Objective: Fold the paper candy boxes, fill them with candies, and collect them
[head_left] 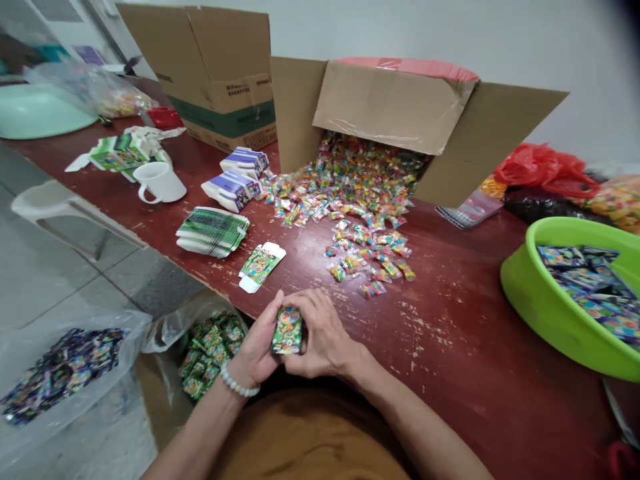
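At the near edge of the red-brown table, the person holds a small green box between both hands. The left hand, with a bead bracelet at the wrist, curls around the box's left side. The right hand closes over its right side and top, fingers bent inward. Both hands are closed on the box and neither is nearer than the other, so it sits centred between them, just above the table edge. Its long axis runs near to far, tipped up toward the camera with the printed face showing. Whether its near end flap is shut cannot be made out, since the palms cover it.

A little farther and to the left lies a flat unfolded carton, and beyond that a stack of flat cartons. Farther and to the right, loose wrapped candies spill from a cardboard box lying on its side. A green basin stands on the right, well apart. Below the table edge on the left, a clear bag holds more green boxes.
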Demonstrator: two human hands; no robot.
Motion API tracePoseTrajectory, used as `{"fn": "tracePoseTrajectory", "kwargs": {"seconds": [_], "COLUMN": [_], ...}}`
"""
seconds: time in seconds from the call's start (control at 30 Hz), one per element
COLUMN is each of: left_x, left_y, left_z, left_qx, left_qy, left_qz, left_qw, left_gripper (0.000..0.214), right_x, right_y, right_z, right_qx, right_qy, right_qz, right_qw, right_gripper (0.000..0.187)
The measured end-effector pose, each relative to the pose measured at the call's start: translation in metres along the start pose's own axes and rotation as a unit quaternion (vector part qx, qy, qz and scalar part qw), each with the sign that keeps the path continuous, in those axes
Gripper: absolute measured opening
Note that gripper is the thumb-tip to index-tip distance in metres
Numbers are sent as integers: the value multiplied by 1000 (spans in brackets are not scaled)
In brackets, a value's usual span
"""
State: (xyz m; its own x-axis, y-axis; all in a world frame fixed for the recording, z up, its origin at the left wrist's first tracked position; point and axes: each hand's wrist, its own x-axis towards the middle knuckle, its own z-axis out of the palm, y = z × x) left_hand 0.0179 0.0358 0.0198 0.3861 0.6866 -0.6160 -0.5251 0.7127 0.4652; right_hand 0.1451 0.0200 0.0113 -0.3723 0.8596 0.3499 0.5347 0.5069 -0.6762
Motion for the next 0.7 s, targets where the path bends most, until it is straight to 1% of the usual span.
{"fn": "tracePoseTrajectory", "kwargs": {"seconds": [0.07,0.1,0.13,0.17,0.2,0.23,0.27,0.3,0.33,0.37,0.4,0.43,0.5,0.53,0.57,0.6,0.63,0.67,0.7], "left_x": [-11,-19,-28,-38,-49,-59,-67,-73,-75,-73,-66,-55,-23,-5,12,28,40,49,55], "left_y": [3,7,12,19,26,33,41,47,52,56,59,61,66,70,74,78,83,88,92], "left_z": [-20,-34,-50,-68,-86,-103,-118,-127,-132,-132,-127,-118,-96,-85,-77,-70,-66,-64,-63], "left_qx": [77,129,191,269,357,451,529,582,621,651,680,709,752,772,789,803,813,820,824], "left_qy": [42,69,90,129,181,235,299,340,343,334,309,280,250,258,282,307,328,341,344], "left_qz": [52,90,123,145,170,202,238,279,301,317,327,338,378,381,369,342,310,280,255], "left_qw": [995,985,970,943,900,837,757,684,637,604,579,551,479,440,404,380,368,366,370], "left_gripper": [40,41,47,54,57,59,62,64,64,61,58,55,55,55,59,64,68,69,69], "right_x": [-1,-3,-5,-7,-9,-12,-14,-16,-17,-19,-20,-21,-24,-24,-25,-26,-26,-26,-26], "right_y": [0,2,6,11,19,27,35,43,49,54,56,58,57,56,55,55,55,55,55], "right_z": [8,10,11,12,12,11,10,9,9,10,11,12,15,17,17,18,18,18,17], "right_qx": [23,26,24,21,15,10,6,2,-3,-9,-17,-26,-43,-48,-50,-49,-48,-46,-45], "right_qy": [-34,-50,-61,-65,-61,-54,-47,-41,-35,-31,-28,-24,-15,-10,-7,-4,-2,0,2], "right_qz": [-3,0,11,30,52,75,90,98,100,98,94,87,73,66,60,54,50,46,44], "right_qw": [999,998,998,997,997,996,995,994,994,995,995,996,996,997,997,997,998,998,998], "right_gripper": [77,85,92,95,93,86,78,72,68,65,64,62,58,56,55,54,54,54,54]}}
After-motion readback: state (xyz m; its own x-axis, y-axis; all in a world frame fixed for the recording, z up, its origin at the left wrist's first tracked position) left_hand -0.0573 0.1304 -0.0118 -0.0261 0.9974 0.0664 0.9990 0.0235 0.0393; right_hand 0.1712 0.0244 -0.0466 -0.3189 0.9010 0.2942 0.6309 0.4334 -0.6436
